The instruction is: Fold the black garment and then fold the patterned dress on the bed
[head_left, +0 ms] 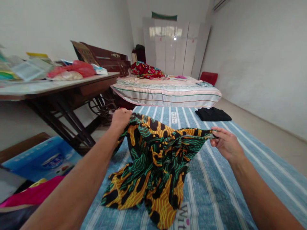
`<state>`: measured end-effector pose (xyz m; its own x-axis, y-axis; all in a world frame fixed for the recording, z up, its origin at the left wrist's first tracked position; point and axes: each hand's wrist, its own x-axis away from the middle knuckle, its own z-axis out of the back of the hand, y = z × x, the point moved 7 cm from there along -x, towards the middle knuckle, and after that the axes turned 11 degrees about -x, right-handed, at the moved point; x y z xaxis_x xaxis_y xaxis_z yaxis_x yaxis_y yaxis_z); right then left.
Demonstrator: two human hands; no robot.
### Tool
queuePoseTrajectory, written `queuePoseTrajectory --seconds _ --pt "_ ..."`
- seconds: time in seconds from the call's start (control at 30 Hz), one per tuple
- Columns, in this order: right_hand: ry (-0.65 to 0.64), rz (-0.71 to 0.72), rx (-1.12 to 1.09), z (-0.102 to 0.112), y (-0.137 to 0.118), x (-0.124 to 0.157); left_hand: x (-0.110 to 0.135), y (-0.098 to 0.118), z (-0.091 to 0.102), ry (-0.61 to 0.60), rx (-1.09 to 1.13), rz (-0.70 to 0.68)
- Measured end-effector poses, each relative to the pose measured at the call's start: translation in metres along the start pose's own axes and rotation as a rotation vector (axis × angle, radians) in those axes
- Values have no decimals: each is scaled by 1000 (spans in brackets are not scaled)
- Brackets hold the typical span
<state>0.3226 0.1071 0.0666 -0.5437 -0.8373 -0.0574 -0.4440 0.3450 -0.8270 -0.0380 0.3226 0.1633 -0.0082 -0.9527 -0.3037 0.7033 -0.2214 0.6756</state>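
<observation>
Patterned cloth [155, 156] held up by top edge, stretched between both hands over near striped mat [216, 185]. Left hand [121, 118] fisted round left corner; right hand [226, 143] pinching right corner, thumb against fingertips. Lower part bunched, resting on mat. Judged mid-spread. Probably needed next: both corners kept tight, bunched hem shaken loose. Folded black garment [213, 114] far right.

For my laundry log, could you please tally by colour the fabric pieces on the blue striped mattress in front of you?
Orange, green and black print fabric, gripped by the left hand and pinched at its edge by the right hand: 1
Black folded garment, lying apart near the far end of the blue striped mattress: 1
Total: 2
</observation>
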Motion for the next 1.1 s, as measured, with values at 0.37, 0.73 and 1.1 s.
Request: queuePoseTrajectory --seconds 0.37,0.73,1.1 --pt "67 -145 1 14 47 14 123 3 -119 -538 -512 -391" --pt "94 -130 7 22 44 23 95 -17 -118 -641 62 -23" --pt "59 -76 19 16 32 29 90 1 -90 -636 916 239"
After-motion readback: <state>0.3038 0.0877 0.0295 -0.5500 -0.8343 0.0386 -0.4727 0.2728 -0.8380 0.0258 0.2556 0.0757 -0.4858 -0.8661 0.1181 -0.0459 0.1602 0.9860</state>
